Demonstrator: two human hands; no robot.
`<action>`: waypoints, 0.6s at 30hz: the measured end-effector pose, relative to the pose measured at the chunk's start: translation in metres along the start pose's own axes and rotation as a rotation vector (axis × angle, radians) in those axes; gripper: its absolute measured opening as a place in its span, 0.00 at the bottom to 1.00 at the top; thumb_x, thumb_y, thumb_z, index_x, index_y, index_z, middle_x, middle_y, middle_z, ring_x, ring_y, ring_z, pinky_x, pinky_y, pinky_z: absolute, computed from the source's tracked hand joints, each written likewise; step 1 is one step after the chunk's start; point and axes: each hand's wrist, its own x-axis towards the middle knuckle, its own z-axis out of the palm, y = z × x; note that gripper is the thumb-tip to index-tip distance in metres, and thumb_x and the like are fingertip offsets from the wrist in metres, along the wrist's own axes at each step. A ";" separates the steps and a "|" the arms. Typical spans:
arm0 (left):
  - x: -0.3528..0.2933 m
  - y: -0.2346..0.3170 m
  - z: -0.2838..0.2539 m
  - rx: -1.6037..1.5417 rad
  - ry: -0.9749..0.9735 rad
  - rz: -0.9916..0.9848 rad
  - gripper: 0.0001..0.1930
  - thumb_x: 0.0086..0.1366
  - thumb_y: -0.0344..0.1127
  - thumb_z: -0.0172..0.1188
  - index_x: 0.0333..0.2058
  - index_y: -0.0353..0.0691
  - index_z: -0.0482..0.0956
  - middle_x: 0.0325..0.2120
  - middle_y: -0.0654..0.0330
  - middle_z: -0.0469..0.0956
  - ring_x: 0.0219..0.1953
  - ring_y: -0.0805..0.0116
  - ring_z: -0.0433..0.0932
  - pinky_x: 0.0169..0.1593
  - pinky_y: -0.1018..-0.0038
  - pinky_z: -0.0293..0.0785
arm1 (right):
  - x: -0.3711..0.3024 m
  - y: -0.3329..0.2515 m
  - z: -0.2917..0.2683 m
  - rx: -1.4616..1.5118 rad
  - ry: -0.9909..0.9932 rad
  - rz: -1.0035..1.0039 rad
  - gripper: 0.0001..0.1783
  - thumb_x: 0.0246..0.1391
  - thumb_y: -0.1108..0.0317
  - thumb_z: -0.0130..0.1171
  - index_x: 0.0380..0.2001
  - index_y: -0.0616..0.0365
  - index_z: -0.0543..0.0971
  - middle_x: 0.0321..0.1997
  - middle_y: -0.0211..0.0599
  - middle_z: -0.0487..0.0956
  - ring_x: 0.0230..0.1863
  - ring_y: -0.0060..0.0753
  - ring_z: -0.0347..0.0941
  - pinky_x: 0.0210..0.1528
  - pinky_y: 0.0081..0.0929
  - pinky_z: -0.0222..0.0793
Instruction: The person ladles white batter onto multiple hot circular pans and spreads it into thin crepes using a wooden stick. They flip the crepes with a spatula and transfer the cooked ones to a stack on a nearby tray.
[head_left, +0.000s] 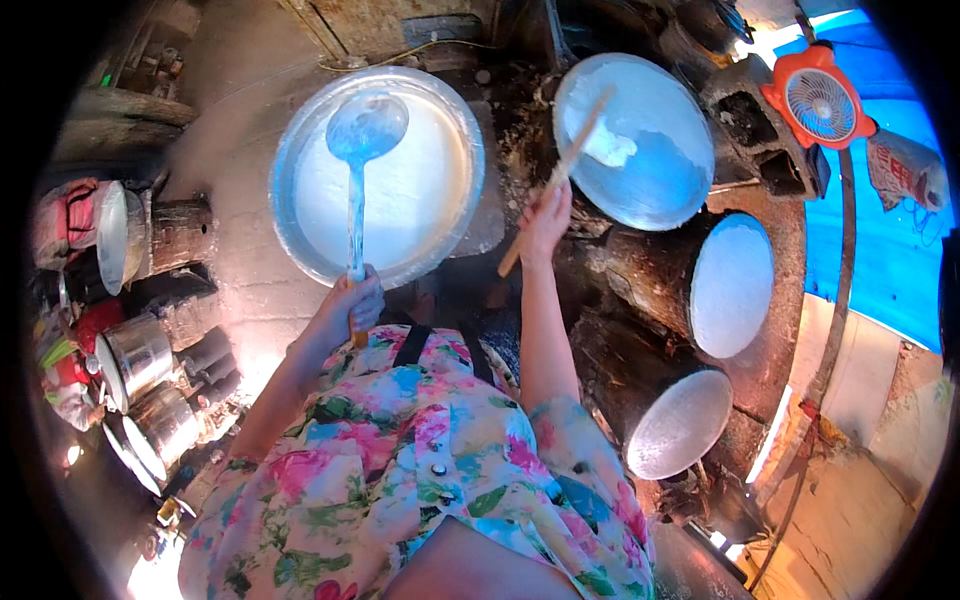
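My left hand [352, 303] is closed round the handle of a large metal ladle [368, 128], coated whitish. The ladle's bowl lies over a wide metal basin [474, 165] holding white liquid [395, 215]; whether it touches the liquid I cannot tell. In my right hand [546, 222] is a wooden stick [588, 128], gripped partway along its length. Its upper end reaches over a round, flat-topped surface [645, 190] at the right, seemingly a griddle or pot cover. A white patch [612, 147] sits on that surface beside the stick.
Two more pots with pale round tops [733, 285] [680, 425] stand on the right. Behind them are a hollow block [755, 120], an orange fan [820, 103] and a leaning pole [835, 330]. Metal pots [140, 355] and a log [180, 235] line the left side.
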 end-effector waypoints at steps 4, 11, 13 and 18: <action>-0.015 -0.009 -0.025 -0.046 -0.022 -0.001 0.09 0.69 0.39 0.54 0.32 0.47 0.65 0.14 0.73 0.58 0.14 0.82 0.59 0.16 0.84 0.56 | -0.021 0.011 0.023 0.057 0.030 -0.009 0.21 0.68 0.59 0.40 0.62 0.45 0.62 0.23 0.25 0.65 0.16 0.16 0.57 0.15 0.15 0.52; -0.017 -0.013 -0.024 -0.076 -0.094 -0.060 0.09 0.70 0.39 0.53 0.31 0.45 0.67 0.19 0.69 0.64 0.19 0.79 0.65 0.23 0.80 0.64 | -0.046 -0.019 0.002 -0.388 0.244 0.040 0.36 0.62 0.36 0.40 0.61 0.51 0.67 0.22 0.33 0.70 0.13 0.14 0.58 0.11 0.14 0.52; -0.021 -0.010 -0.024 -0.072 -0.123 -0.067 0.10 0.70 0.40 0.53 0.31 0.44 0.67 0.19 0.68 0.65 0.19 0.79 0.66 0.23 0.81 0.65 | -0.054 0.005 -0.019 -0.078 0.157 -0.135 0.26 0.68 0.54 0.43 0.65 0.51 0.60 0.22 0.29 0.68 0.14 0.14 0.54 0.12 0.15 0.47; -0.025 -0.029 -0.021 -0.007 -0.159 -0.006 0.09 0.68 0.39 0.56 0.34 0.41 0.70 0.22 0.67 0.67 0.21 0.78 0.68 0.24 0.81 0.67 | -0.039 0.010 -0.008 -0.226 0.082 -0.046 0.25 0.68 0.56 0.42 0.65 0.50 0.59 0.24 0.29 0.68 0.17 0.15 0.58 0.13 0.14 0.50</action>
